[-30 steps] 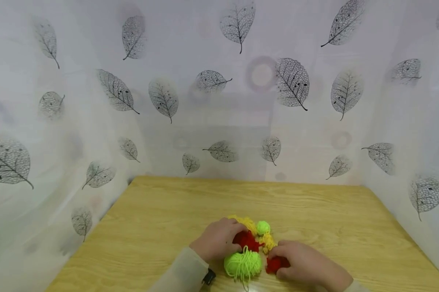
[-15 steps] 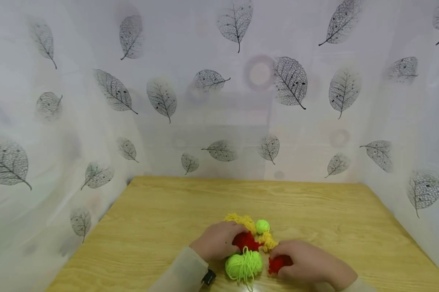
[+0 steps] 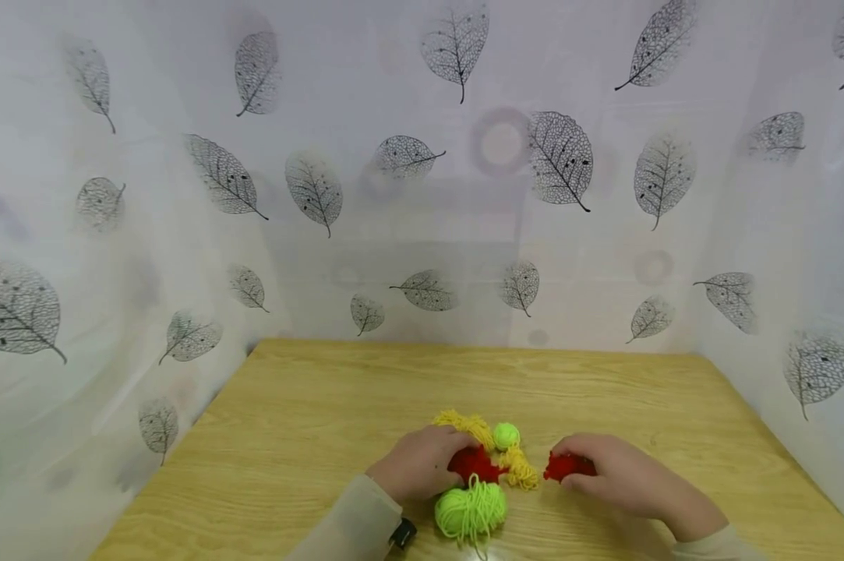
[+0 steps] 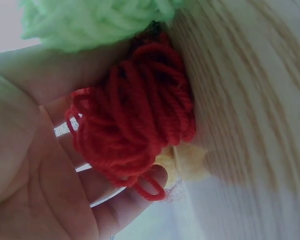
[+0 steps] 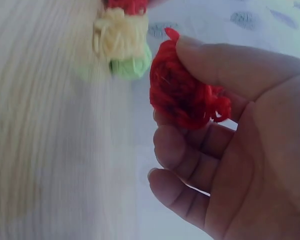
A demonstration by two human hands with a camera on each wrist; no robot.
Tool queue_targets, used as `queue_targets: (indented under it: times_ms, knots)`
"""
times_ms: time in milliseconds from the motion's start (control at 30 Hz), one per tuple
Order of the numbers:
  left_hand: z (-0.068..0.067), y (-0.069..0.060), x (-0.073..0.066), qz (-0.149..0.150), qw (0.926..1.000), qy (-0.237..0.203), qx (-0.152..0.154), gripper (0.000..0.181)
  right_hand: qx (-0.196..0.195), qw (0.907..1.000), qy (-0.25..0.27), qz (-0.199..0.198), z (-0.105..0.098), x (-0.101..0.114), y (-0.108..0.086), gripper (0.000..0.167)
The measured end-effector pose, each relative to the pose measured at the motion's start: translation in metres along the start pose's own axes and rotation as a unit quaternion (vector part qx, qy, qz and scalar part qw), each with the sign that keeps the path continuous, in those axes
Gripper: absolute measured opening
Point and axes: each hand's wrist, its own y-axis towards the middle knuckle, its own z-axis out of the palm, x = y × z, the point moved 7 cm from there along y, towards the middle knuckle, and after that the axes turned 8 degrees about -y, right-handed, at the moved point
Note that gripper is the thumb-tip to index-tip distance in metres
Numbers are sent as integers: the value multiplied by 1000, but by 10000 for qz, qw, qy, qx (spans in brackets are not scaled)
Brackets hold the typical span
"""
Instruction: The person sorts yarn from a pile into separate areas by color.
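1. Right hand swings out toward two o'clock, pinching the small red yarn!
2. Left hand grips the bigger red yarn, large green ball at six o'clock.
3. Room here: table edge well off, right hand's three o'clock.

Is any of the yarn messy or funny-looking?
Yes, a bit: the big green yarn ball beside the left hand has loose loops over it and strands trailing onto the table, so it looks partly unwound.

Bench: yellowish wood-grain top. Whitish sheet: hangs behind the bench and along both sides, printed with dark, veined leaves.
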Motion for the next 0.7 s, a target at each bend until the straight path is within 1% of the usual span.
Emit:
queue_targets:
  times_ms: [233, 333, 467, 700]
  knots:
    - [-1, -1, -1, 39, 10000, 81, -21, 45, -119, 9971, -399, 639, -6, -27, -5, 31]
    - [-1, -1, -1, 46, 9999, 109, -31, 45, -248, 9947, -582, 811, -9, -34, -7, 31]
    - [-1, -1, -1, 64, 9999, 158, -23, 45, -344, 9913, -690, 1068, -12, -46, -9, 32]
    - [-1, 0, 0, 6, 9999, 165, 35, 45, -738, 9835, -1114, 1220, -20, -65, -15, 33]
